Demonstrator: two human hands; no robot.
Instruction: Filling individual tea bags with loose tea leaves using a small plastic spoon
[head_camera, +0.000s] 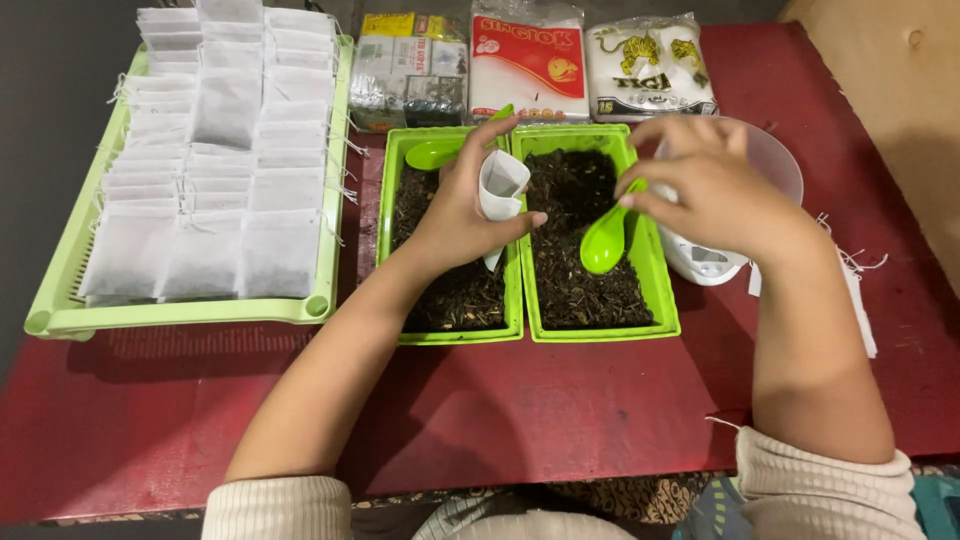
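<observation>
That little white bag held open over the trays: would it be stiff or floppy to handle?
Probably floppy: the white bag keeps its mouth open only because the left hand pinches it. It looks thin and light, so likely easy to crush or tear.

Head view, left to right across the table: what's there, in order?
Large green tray of filled white sachets → left green tub of dark loose leaves → left hand holding an open white sachet → green spoon in the right hand, over the right green tub → white scale.
</observation>
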